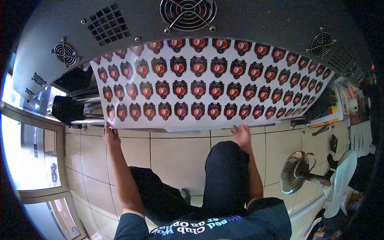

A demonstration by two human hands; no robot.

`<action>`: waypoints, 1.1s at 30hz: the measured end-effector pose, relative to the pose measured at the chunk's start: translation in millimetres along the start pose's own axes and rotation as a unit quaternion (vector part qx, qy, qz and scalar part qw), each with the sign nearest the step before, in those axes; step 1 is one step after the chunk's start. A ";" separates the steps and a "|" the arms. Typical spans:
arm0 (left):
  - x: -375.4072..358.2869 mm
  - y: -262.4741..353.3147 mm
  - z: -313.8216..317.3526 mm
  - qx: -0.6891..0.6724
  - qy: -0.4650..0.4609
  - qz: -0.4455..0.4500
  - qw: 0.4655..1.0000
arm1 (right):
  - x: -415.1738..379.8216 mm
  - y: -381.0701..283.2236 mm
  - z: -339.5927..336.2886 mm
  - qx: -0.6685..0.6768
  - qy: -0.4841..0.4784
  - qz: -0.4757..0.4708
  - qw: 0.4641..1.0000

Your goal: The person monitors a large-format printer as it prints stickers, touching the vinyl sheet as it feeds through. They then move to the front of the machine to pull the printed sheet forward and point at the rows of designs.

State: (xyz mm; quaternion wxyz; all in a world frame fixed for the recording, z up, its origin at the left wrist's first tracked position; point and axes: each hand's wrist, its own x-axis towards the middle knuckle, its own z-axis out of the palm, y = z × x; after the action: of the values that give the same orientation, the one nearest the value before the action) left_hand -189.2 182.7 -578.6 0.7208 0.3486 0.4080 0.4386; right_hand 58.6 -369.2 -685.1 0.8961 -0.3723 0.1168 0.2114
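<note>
A wide white printed sheet (188, 96) hangs from the dark machine in front of me, covered with rows of red and black animal-head designs. At its lower left corner, my left hand (113, 137) pinches the edge, the arm stretched forward. My right hand (242, 138) is just below the sheet's lower edge, right of the middle, above my raised knee. Its fingers point up toward that edge, slightly blurred and apart, with nothing visible in them.
The dark machine housing (248, 26) with round fan guards spans the top. A round metal stool (294, 172) stands on the tiled floor (178, 154) at right. A glass door (34, 156) is at left. Another person's dark clothing (362, 172) shows at far right.
</note>
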 end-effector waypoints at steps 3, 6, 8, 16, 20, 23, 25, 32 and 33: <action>24.9 -9.0 -32.9 0.115 -0.003 0.045 0.992 | 0.4 3.5 20.5 -0.005 -0.129 -0.002 0.992; 5.2 7.1 -22.0 0.038 -0.046 0.006 0.998 | -25.5 -21.9 78.5 -0.093 0.000 -0.099 0.991; -14.0 15.9 -28.0 0.051 -0.054 -0.011 0.997 | -26.4 -20.7 76.9 -0.106 0.017 -0.115 0.988; -146.9 -85.0 -330.0 0.353 0.040 -0.141 0.924 | -37.6 -39.0 85.2 -0.210 0.051 -0.116 0.970; -313.2 -144.3 -373.0 0.735 0.161 -0.081 0.654 | -44.2 -55.6 89.5 -0.300 0.058 -0.097 0.947; -362.6 -171.6 -363.9 0.815 0.180 -0.051 0.549 | -48.6 -64.0 85.6 -0.319 0.047 -0.077 0.944; -379.0 -190.7 -363.3 0.827 0.194 -0.041 0.525 | -49.1 -65.5 100.7 -0.327 0.080 -0.103 0.936; -380.2 -199.4 -359.6 0.887 0.103 -0.115 0.436 | -40.2 -90.4 81.8 -0.468 0.041 -0.203 0.859; -381.8 -217.4 -372.5 0.886 0.117 -0.111 0.436 | -43.3 -87.7 92.3 -0.443 0.020 -0.207 0.872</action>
State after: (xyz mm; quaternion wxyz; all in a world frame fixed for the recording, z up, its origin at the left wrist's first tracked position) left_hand -554.3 -194.3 -815.8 0.0060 0.6939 0.6890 -0.2092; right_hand 65.9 -371.2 -550.9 0.6577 -0.7503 -0.0509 0.0429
